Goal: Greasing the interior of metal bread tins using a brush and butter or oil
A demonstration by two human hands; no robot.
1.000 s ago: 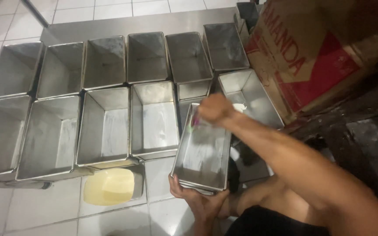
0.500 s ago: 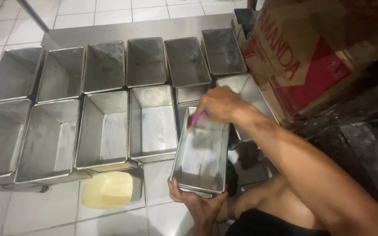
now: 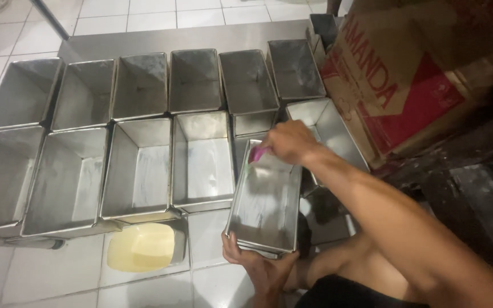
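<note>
One loaf pan (image 3: 265, 199) in work, tilted over floor beside pan rows (image 3: 138, 137): left hand (image 3: 258, 265) grips its near end, right hand (image 3: 289, 141) pinches pink tool (image 3: 256, 153) at far rim. Yellow tub (image 3: 141, 246) near. Greased count unclear.

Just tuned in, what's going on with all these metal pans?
A person steadies one metal loaf pan from below with the left hand. The right hand holds a small pink tool at the pan's far end. Two rows of similar empty pans sit alongside on a metal sheet. A yellow block in a tub lies on the tiled floor, and a cardboard box stands to the right.
</note>
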